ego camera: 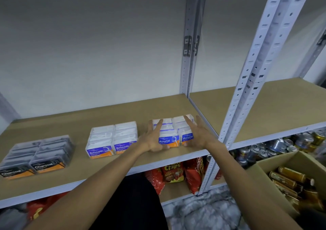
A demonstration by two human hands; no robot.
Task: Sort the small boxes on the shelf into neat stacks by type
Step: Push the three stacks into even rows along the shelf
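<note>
Three groups of small clear boxes stand on the wooden shelf (112, 113). Dark "Charcoal" boxes (38, 156) sit at the left, white "Smooth" boxes (112, 139) in the middle, and white "Round" boxes (173, 131) at the right. My left hand (153, 139) lies flat against the left side of the Round group, fingers spread. My right hand (198, 134) presses against its right side, fingers spread too. Both hands bracket the Round boxes without lifting them.
A white metal upright (261, 67) stands just right of my right hand. Below the shelf are red chip bags (173, 174) and several cans (275, 147). A cardboard box (264, 164) with bottles sits at the lower right.
</note>
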